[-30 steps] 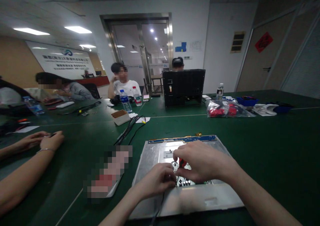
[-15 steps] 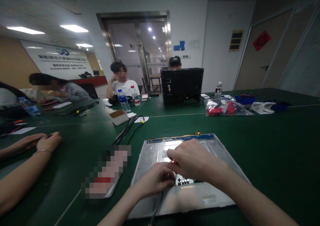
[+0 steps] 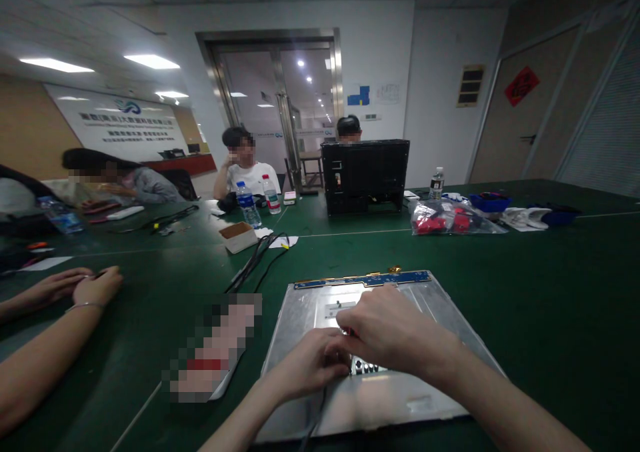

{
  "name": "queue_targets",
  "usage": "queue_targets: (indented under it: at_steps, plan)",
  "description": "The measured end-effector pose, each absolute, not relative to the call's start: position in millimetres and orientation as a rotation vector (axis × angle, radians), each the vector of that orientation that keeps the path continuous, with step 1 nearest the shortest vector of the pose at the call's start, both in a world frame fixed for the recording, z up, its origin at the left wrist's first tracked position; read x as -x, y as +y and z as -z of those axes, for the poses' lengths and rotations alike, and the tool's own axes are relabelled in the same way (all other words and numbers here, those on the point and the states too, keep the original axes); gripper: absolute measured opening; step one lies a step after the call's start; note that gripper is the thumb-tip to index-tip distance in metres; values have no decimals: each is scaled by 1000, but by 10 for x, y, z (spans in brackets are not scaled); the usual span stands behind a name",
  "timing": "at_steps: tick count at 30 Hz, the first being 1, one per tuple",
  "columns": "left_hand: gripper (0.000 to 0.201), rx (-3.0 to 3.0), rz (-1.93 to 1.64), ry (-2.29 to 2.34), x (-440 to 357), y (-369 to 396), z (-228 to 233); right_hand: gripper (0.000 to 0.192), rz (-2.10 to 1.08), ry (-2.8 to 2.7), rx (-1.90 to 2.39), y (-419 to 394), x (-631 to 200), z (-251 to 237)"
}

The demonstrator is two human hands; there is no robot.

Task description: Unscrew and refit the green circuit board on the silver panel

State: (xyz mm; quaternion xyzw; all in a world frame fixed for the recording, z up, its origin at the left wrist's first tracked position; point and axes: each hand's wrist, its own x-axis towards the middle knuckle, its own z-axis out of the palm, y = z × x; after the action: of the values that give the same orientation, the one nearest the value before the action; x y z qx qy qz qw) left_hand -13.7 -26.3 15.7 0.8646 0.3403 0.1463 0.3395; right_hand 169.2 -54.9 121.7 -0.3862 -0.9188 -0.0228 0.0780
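Note:
A flat silver metal panel (image 3: 430, 309) lies on the green table in front of me, with a blue circuit strip (image 3: 365, 280) along its far edge. Both my hands rest on its middle. My right hand (image 3: 393, 332) is closed over a small red-handled tool (image 3: 351, 333), of which only a sliver of red shows. My left hand (image 3: 310, 365) is pinched shut just left of it, touching the right hand, at the end of a black cable (image 3: 314, 422) that runs off the near edge. A row of small round parts (image 3: 367, 368) peeks out below my right hand.
A blurred flat object (image 3: 215, 345) lies left of the panel, with black cables (image 3: 255, 259) and a small cardboard box (image 3: 239, 235) beyond. Farther off are water bottles (image 3: 247, 202), a black monitor back (image 3: 365, 175) and a plastic bag of red parts (image 3: 450, 219). Another person's arms (image 3: 75, 289) rest at left.
My right hand has closed lower over the red tool, which showed clearly a second ago. The view shifted slightly; the left hand has stayed in place.

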Motion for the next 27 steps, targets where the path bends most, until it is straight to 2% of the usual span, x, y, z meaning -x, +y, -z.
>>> queue_targets:
  at_steps: [6, 11, 14, 21, 27]
  plan:
    - [6, -2284, -399, 926, 121, -278, -186, 19, -8, -2762, 1057, -556, -1727, -1226]
    - [7, -2330, -371, 829, 132, -264, -179, 23, -114, -2798, 1016, -568, -1796, -1253]
    - [4, -2342, -353, 888, 136, -257, -157, 21, -63, -2767, 1053, -571, -1796, -1238]
    - [5, -2292, -350, 898, 144, -247, -130, 37, 93, -2687, 1237, -536, -1762, -1192]
    - [11, -2194, -393, 878, 142, -263, -121, 30, 79, -2735, 1196, -519, -1737, -1212]
